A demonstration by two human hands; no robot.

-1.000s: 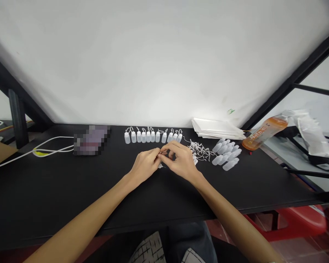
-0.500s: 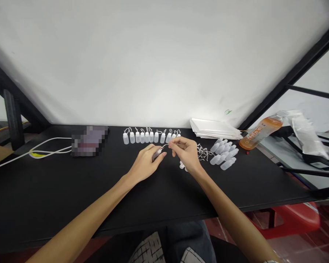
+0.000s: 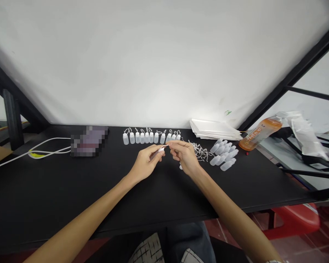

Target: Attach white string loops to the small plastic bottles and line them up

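Note:
Over the middle of the black table, my left hand (image 3: 147, 160) is closed on a small white cap (image 3: 161, 149) between thumb and fingers. A thin white tube (image 3: 166, 145) runs from the cap to my right hand (image 3: 185, 153), whose thumb and fingertips pinch its end. Behind my hands stands a row of small white bottles (image 3: 142, 137), with curled tubes rising from their tops. Right of my right hand lies a tangle of loose white tubes (image 3: 201, 152). A loose white cap (image 3: 181, 167) shows partly behind my right hand.
Several translucent bottles (image 3: 222, 157) lie grouped at the right. Behind them are a stack of white sheets (image 3: 214, 129) and a tilted orange drink bottle (image 3: 259, 135). At the left are a blurred-out object (image 3: 89, 141) and a white cable (image 3: 52, 138). A red stool (image 3: 296, 219) stands below.
My left fingers have turned, bringing the white cap up more plainly into view. My right hand has shifted slightly left and nearer the cap, so less of the tube shows between my hands.

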